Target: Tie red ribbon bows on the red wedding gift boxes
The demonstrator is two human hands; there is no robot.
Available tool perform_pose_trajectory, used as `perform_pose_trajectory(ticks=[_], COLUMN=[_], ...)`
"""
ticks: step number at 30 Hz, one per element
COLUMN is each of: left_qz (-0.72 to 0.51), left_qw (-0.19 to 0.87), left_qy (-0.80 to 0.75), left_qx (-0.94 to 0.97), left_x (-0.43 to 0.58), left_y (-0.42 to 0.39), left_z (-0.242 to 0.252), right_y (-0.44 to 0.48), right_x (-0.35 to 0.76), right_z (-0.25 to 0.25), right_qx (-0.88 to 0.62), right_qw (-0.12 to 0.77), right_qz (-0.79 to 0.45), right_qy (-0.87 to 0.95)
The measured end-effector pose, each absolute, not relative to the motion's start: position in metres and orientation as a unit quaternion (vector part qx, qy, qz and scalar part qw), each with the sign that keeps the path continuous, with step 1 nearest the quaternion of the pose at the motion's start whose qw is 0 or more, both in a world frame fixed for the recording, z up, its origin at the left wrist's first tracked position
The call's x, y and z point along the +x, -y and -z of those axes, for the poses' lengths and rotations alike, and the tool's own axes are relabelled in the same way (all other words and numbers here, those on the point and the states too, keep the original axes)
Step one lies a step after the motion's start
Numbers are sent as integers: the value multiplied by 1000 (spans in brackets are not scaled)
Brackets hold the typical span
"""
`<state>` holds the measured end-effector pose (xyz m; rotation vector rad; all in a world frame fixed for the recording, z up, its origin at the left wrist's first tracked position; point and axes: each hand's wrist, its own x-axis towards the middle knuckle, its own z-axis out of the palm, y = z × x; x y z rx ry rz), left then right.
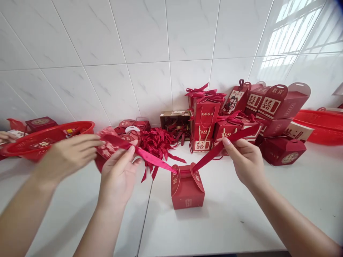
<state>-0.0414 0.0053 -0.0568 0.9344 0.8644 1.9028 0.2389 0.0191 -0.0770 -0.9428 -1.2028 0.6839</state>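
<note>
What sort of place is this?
Perhaps a small packing workroom: red boxes stand stacked on a white tabletop, a heap of loose ribbons lies near them, and behind is a tiled wall.

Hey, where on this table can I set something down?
Bare tabletop lies between the small box and the right forearm, and between that box and the left forearm. Along the wall it's crowded: ribbon pile, stacked boxes, red basins.

The left hand (118, 175) and right hand (248, 162) are bare, as are the slender, tapering left forearm (100, 221) and the matching right forearm (289, 214).
</note>
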Motion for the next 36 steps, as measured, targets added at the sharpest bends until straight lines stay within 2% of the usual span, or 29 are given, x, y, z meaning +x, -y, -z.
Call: perform_pose_trajectory(ticks=[6,12,18,30,36], left_qz=[-707,-650,-648,-623,-624], left_qw=[422,449,480,462,463], left_qy=[-319,-302,-270,-311,-285], left_qx=[469,533,526,550,562], left_x=[-14,9,19,15,15], left_y=[-20,-24,-27,-26,-25], left_z=[20,1,-2,11,4], right_y=[-34,-39,-38,-36,-38], right_x=[215,196,190,194,193], right_z=[31,19,17,11,8], right_qx=[-336,-294,-260,-256,-235], right_qw=[641,637,636,661,653], right_qz=[-336,-359,-418,-379,-426], right_qy=[603,616,595,595,580])
